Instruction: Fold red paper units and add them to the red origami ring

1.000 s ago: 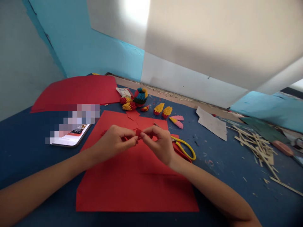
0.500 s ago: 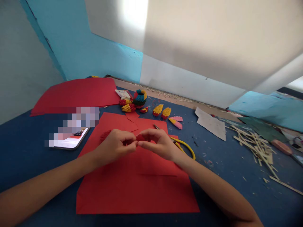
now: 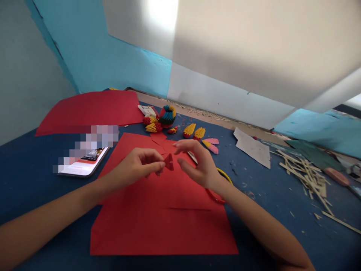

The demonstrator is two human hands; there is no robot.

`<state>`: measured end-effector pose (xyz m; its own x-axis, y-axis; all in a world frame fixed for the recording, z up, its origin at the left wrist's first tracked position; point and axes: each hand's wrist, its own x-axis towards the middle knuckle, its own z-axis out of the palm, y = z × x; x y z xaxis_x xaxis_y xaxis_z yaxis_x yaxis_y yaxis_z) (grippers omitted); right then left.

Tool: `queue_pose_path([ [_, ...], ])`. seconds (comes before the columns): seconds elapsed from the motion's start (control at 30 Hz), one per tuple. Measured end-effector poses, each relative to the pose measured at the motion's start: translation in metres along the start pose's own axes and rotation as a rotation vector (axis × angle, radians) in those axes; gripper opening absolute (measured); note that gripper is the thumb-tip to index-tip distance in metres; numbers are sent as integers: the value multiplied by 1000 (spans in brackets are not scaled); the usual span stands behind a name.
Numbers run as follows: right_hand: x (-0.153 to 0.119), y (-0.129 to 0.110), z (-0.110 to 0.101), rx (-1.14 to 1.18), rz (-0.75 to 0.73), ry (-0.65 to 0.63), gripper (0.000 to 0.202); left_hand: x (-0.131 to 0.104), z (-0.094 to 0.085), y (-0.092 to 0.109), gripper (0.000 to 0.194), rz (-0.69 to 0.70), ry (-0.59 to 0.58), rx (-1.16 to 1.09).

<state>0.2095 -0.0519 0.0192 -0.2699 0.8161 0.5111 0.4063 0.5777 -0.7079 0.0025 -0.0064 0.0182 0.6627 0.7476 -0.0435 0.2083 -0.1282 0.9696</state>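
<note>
Near the frame's centre, the left hand [image 3: 142, 163] pinches a small folded red paper piece [image 3: 169, 162] by one end, while the right hand [image 3: 199, 163], just beside it, has its fingers parted, gripping nothing. A loose pinch could let the folds spring apart, and a dropped piece might blend into the red sheets [image 3: 158, 229] below.

Red paper pc. [image 3: 169, 162], prob. folded, midair.
</note>
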Motion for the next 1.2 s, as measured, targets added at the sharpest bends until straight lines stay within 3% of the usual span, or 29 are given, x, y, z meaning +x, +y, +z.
queue_pose_path([
  [0.13,-2,2,14,350,359,6,40,1,2,1,17,56,125,53],
  [0.27,-6,5,27,498,470,42,37,1,5,2,17,73,135,126],
  [0.4,-7,4,28,513,488,35,33,2,5,-1,16,86,143,155],
  [0.67,-6,2,26,321,407,51,27,3,1,-9,29,63,114,209],
  [1.2,-6,6,24,241,341,-23,19,5,-3,-12,23,80,31,345],
])
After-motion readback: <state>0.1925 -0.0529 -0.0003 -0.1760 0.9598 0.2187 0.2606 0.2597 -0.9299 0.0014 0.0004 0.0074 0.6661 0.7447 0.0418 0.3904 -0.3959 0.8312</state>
